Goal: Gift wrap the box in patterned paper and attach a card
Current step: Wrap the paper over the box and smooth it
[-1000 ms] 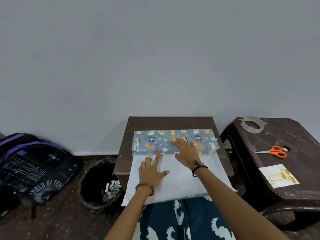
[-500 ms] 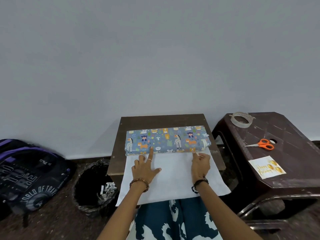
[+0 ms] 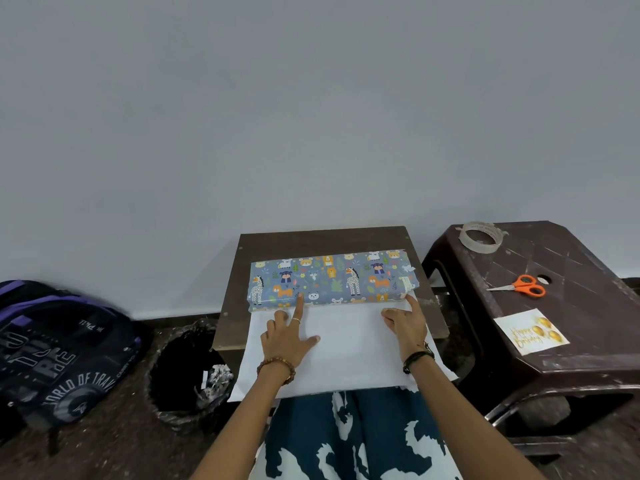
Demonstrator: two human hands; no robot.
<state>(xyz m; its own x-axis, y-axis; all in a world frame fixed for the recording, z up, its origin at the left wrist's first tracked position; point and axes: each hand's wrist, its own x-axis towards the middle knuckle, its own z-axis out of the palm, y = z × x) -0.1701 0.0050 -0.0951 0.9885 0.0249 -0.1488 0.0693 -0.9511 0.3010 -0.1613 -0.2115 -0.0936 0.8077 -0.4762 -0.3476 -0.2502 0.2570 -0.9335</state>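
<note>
Gift wrapping, mid-fold. The box [image 3: 330, 280], under patterned paper, lies at the bench's [image 3: 322, 240] 12 o'clock edge. My right hand [image 3: 405, 322] has slid from its top to its 3 o'clock corner; my left hand [image 3: 289, 336] stays flat, index extended. Both are spread, grasping nothing. I judge creasing underway; the card [image 3: 531, 331] waits.

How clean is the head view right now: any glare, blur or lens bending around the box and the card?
Head view: soft, even light, no glare on the wrapped box or the card; both hands, left hand and right hand, look sharp; wide-angle bending curves the side table and backpack near the edges.
</note>
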